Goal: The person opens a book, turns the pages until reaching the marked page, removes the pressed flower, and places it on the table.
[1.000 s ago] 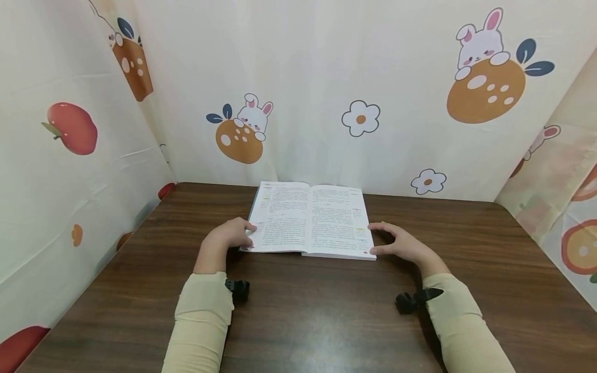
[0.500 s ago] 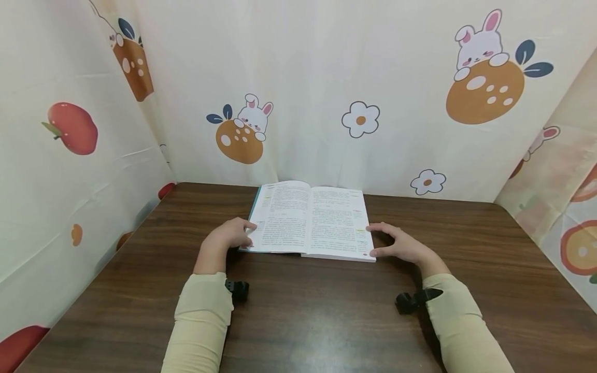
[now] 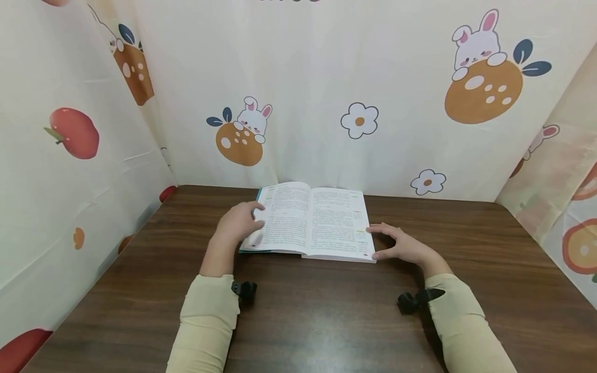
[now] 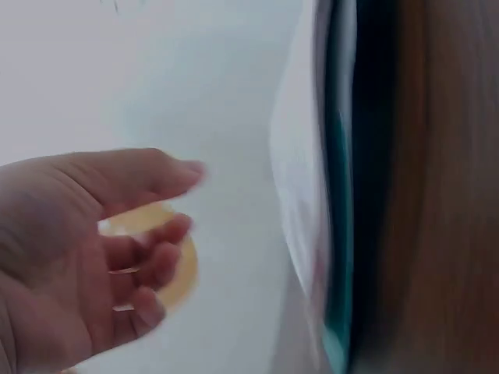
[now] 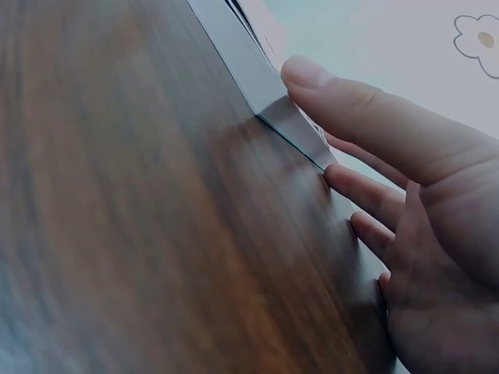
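An open book [image 3: 331,223] with printed pages lies near the far edge of the table, seen in the head view. My left hand [image 3: 235,225] hovers by its left page, fingers loosely bent and holding nothing. The left wrist view has that hand [image 4: 62,249] apart from the book's pages and teal cover [image 4: 337,312]. My right hand [image 3: 408,246] rests at the lower right edge of the book. In the right wrist view, its thumb [image 5: 335,89] lies at the top corner of the page block [image 5: 242,66], and fingertips touch the side near the tabletop.
The dark wood table [image 3: 317,316] extends in front of the book. A white curtain [image 3: 308,77] printed with rabbits, fruit and flowers hangs behind the table and along both sides. Each wrist carries a small black camera [image 3: 245,291].
My left hand has come off the book's left edge, moving up and slightly right over the page. The right hand has stayed nearly still at the right edge.
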{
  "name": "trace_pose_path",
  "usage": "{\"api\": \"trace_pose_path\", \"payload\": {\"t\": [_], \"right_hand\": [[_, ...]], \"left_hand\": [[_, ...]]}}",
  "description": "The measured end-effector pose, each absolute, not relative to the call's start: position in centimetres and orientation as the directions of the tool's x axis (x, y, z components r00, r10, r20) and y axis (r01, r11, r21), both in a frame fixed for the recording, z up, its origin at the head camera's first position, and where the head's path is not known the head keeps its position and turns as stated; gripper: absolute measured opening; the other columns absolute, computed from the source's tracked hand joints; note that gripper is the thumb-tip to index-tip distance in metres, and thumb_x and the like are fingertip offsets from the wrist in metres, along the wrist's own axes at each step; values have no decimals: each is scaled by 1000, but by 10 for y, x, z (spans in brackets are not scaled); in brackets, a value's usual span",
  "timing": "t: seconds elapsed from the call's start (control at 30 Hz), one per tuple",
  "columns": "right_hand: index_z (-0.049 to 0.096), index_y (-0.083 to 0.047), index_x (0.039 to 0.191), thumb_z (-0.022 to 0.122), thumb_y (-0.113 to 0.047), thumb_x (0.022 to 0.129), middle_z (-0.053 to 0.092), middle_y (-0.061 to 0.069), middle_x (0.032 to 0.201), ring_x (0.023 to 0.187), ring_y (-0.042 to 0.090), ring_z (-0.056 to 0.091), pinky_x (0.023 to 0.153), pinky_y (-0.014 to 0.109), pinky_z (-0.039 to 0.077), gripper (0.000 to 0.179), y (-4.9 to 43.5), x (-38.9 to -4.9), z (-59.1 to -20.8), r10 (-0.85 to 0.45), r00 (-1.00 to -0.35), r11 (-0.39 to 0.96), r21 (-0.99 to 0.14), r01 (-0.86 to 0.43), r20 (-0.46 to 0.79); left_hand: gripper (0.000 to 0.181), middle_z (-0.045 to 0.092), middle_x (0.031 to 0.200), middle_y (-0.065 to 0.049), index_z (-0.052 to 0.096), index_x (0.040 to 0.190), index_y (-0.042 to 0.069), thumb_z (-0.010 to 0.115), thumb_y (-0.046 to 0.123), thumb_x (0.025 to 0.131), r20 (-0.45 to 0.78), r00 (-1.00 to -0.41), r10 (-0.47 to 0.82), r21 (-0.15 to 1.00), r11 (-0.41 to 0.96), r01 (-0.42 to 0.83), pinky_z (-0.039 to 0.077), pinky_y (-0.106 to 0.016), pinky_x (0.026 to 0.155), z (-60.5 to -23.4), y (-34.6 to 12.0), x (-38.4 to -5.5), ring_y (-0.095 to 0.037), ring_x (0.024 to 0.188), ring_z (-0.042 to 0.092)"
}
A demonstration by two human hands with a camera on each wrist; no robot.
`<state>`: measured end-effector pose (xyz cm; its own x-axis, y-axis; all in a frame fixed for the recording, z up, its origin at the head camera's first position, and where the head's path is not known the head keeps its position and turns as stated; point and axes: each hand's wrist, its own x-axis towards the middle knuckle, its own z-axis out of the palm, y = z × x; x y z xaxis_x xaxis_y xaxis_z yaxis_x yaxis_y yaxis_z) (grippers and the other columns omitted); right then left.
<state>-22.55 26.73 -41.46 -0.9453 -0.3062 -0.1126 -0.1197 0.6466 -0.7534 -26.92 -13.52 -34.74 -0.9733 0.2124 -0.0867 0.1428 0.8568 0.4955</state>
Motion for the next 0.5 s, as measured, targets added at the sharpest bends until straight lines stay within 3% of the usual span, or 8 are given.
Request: {"api": "trace_pose_path", "payload": {"t": [0.1, 0.27, 0.37, 0.5], "right_hand": [[45, -12, 136, 80, -28, 71, 14, 23, 149, 136, 42, 3, 99, 65, -5, 75, 267, -225, -413, -332, -938, 639, -755, -144, -102], [45, -11, 136, 79, -26, 73, 14, 24, 149, 136, 44, 3, 99, 65, -6, 73, 267, -224, -412, -338, -936, 640, -753, -157, -93], [46, -12, 135, 77, -28, 74, 18, 23, 148, 135, 44, 6, 98, 67, 1, 70, 267, -224, -413, -329, -941, 635, -757, -154, -85], [50, -13, 132, 76, -33, 76, 28, 19, 146, 134, 41, 13, 99, 66, 12, 65, 266, -226, -417, -303, -951, 633, -760, -149, -66]], "left_hand": [[36, 57, 94, -6, 59, 121, 14, 64, 23, 86, 39, -957, 287, 562, 785, 259, 42, -35, 70, -339, -108, -265, -22, 84, 51], [28, 58, 90, -1, 64, 112, 12, 67, 20, 85, 149, -828, 541, 721, 514, 465, 43, -30, 74, -345, -46, -260, -16, 85, 52], [29, 58, 89, 2, 64, 111, 13, 69, 22, 84, 135, -778, 614, 758, 442, 480, 43, -26, 72, -357, -11, -258, -13, 85, 52], [33, 58, 90, 4, 65, 110, 13, 72, 26, 81, 84, -775, 626, 758, 465, 458, 42, -23, 69, -374, 20, -255, -11, 83, 51]]}}
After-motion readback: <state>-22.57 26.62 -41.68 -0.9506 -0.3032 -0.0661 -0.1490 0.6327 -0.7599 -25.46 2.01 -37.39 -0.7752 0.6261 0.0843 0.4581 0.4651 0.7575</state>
